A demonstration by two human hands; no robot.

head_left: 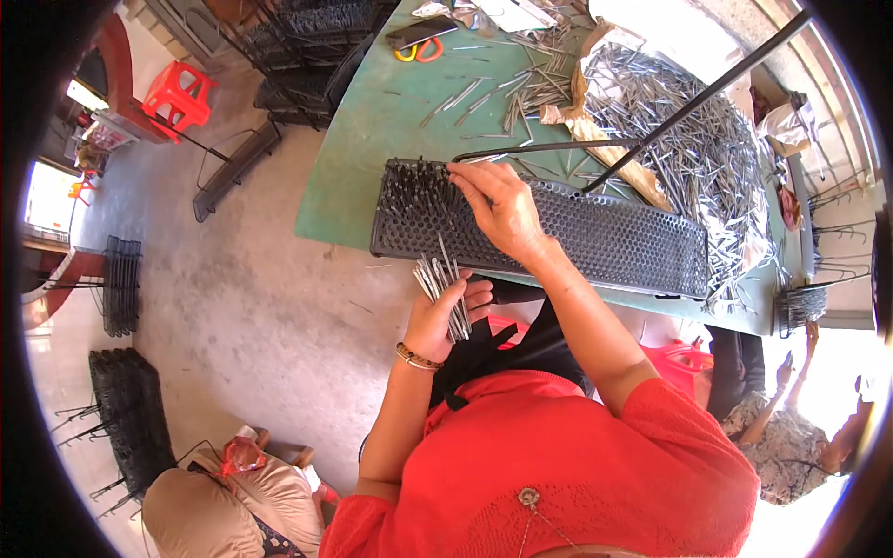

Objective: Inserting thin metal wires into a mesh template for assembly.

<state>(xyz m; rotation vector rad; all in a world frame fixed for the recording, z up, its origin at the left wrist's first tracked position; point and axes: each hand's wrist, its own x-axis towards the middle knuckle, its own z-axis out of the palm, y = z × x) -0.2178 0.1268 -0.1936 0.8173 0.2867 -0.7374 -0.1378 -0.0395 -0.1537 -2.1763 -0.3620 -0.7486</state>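
Note:
A bundle of thin grey metal rods lies in my left hand, the fingers curled round it in front of the rack's near edge. My right hand reaches over a long black perforated rack, its thumb and forefinger pinched together at the far edge. Whatever is between those fingertips is too small to make out. Dark rods stand upright in the holes at the rack's left end. Farther right, the holes show no rods.
A large heap of loose metal rods covers the right of the green table, beside torn brown paper. A black bar slants above the rack. Scissors and a phone lie at the back. Other people sit nearby.

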